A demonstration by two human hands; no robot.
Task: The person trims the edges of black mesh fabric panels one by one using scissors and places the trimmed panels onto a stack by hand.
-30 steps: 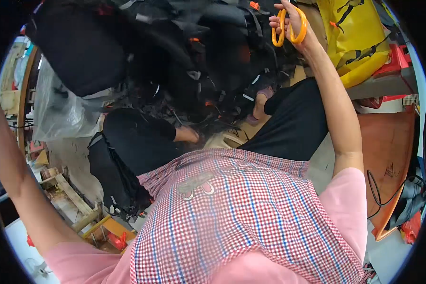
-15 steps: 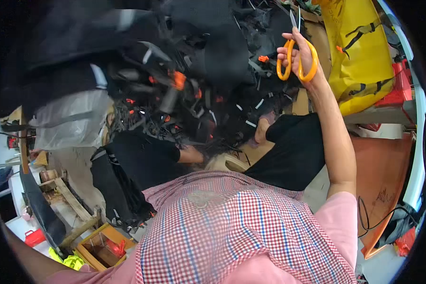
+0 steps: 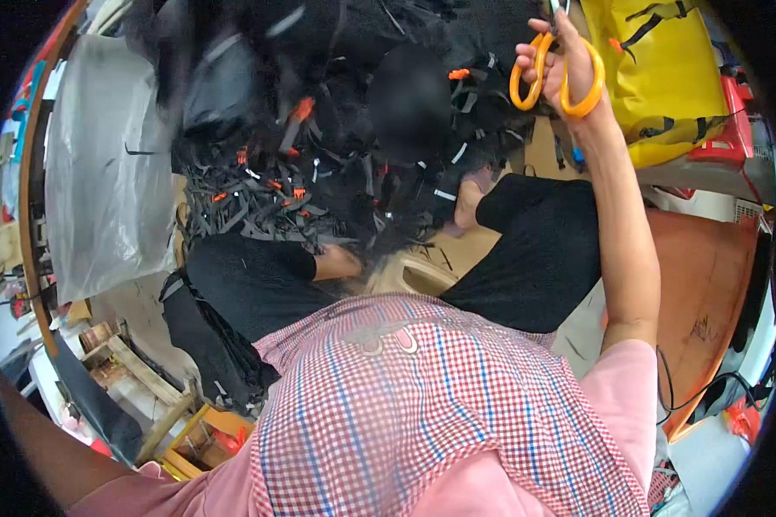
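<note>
My right hand (image 3: 571,69) is raised at the upper right, its fingers closed around a pair of scissors (image 3: 594,93) with large orange loop handles. The blades point up and are cut off by the top edge. Left of that hand spreads black fabric (image 3: 336,47), partly blurred. Below the fabric lies a heap of black straps (image 3: 259,202) with orange buckles (image 3: 303,109) and small white tags. Only the forearm of my left arm shows at the lower left; the hand itself is out of sight.
A clear plastic sheet (image 3: 103,172) hangs at the left. Yellow material (image 3: 664,82) with black straps lies at the upper right, near a red crate (image 3: 736,121). A brown board (image 3: 694,293) leans at the right. A wooden stool frame (image 3: 142,370) and black cloth (image 3: 207,345) are lower left.
My right hand, with the scissors, has shifted up and slightly right in view. The black fabric at the left has moved away, uncovering more of the plastic sheet and strap heap.
</note>
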